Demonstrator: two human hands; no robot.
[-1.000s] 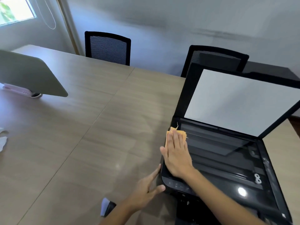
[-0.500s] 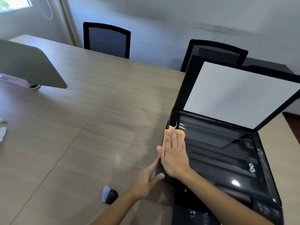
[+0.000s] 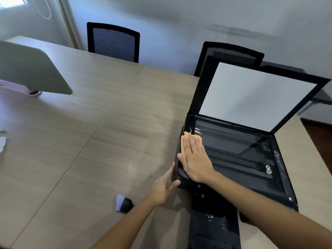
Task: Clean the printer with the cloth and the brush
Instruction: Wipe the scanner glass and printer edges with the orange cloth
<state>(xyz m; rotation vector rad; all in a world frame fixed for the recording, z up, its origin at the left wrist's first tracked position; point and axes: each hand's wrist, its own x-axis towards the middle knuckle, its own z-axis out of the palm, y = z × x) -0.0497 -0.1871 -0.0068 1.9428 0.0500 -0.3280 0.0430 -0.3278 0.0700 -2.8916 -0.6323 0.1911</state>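
Head view is showing a black printer (image 3: 239, 159) sitting at the right edge of a wood-grain laminate counter (image 3: 93, 141), its flat scanner lid (image 3: 255, 94) standing raised with a plain white rectangular backing facing forward. Right hand (image 3: 195, 159) is lying flat, fingers together and extended, pressing an orange cloth (image 3: 187, 136) onto the glossy dark scanner glass at its left edge; only the frayed far end of the cloth is showing past the fingertips, so the grip is flat on it rather than closed around it. Left hand (image 3: 164, 188) is resting open against the printer's left front corner, fingers spread, holding nothing. Brush (image 3: 123, 203), with pale bristles and a rounded black body, is lying on the counter just beside the left forearm. White specks are dotting the printer's matte black front tray (image 3: 213, 229).
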